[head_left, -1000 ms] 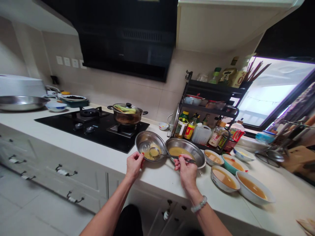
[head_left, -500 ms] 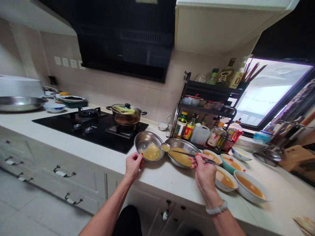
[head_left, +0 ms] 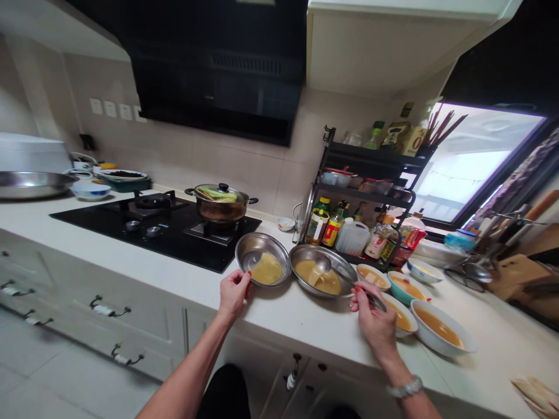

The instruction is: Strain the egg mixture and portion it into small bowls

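Note:
My left hand (head_left: 234,293) pinches the near rim of a small steel bowl (head_left: 250,247), which holds some yellowish liquid and is tipped a little toward me. Beside it on the right stands a larger steel bowl (head_left: 301,254) with more of the same liquid. My right hand (head_left: 373,311) is closed round the dark handle of a ladle (head_left: 322,266). The ladle's head is down in the larger bowl, at the liquid. Close to my right hand are several bowls of orange-brown liquid, among them a white bowl (head_left: 454,347) and a green bowl (head_left: 409,298).
A lidded pot (head_left: 220,210) stands on the black gas hob (head_left: 174,241). Behind the bowls is a black rack (head_left: 364,201) crowded with bottles. To the far left lies a wide steel pan (head_left: 32,187). Knives and utensils stand at the right by the window.
The ladle has gone from above the small bowl's right rim back right and down into the larger bowl. My right hand has shifted right; my left hand still holds the rim.

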The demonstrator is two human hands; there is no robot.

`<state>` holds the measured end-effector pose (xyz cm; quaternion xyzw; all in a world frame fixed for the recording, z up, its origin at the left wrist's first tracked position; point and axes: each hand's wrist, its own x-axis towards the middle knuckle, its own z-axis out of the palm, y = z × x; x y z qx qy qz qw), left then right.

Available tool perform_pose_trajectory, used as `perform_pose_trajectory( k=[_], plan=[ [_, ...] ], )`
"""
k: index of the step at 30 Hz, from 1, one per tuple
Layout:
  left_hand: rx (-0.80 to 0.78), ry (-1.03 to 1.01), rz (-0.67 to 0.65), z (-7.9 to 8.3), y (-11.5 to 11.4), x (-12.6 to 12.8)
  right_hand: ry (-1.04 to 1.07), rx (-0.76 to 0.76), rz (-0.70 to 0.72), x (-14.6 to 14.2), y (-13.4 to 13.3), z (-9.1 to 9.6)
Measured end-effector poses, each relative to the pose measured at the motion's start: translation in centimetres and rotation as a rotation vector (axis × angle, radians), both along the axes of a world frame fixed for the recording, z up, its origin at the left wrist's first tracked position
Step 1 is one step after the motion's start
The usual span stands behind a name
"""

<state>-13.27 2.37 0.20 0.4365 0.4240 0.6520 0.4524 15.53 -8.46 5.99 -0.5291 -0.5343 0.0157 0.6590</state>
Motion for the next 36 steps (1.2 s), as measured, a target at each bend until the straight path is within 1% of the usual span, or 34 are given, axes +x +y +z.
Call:
perform_pose_trajectory(
  k=[2,4,6,8,11,14,18,20,22,25,27,32,36],
  plan=[
    [-0.001,0.001,0.009,0.2,-0.1,0.0,-0.157,0.057,0.021,-0.5,-0.5,0.3],
    [0.004,0.007,0.016,0.3,-0.2,0.1,-0.244,0.106,0.057,-1.3,-0.7,0.7],
    [0.009,0.012,0.018,0.3,-0.2,0.1,-0.213,0.142,0.101,-2.6,-0.8,0.9],
    [0.012,0.014,0.012,0.3,-0.2,0.0,-0.110,0.148,0.164,-4.1,-0.5,0.7],
    [0.014,0.012,0.007,0.3,-0.2,0.0,0.006,0.095,0.272,-6.3,0.5,-0.2],
    [0.013,0.022,0.013,0.4,-0.3,0.0,-0.005,0.035,0.334,-7.9,1.7,-1.3],
    [0.016,0.035,0.014,0.4,-0.4,0.0,-0.026,-0.041,0.325,-9.0,3.1,-2.2],
    [0.019,0.040,0.014,0.4,-0.3,0.0,0.039,-0.083,0.309,-9.4,3.6,-2.4],
    [0.016,0.040,0.014,0.4,-0.3,0.0,0.158,-0.109,0.294,-9.5,4.1,-2.4],
    [0.020,0.035,0.009,0.4,-0.3,0.0,0.332,-0.104,0.261,-9.4,4.6,-2.0],
    [0.022,0.031,0.004,0.3,-0.3,-0.1,0.397,-0.104,0.246,-9.3,4.6,-1.6],
    [0.012,0.022,0.005,0.0,-0.1,-0.1,0.428,-0.107,0.240,-9.1,4.2,-0.7],
    [0.005,0.015,0.008,0.2,-0.2,0.0,0.451,-0.091,0.241,-9.0,4.0,-0.5]
  ],
)
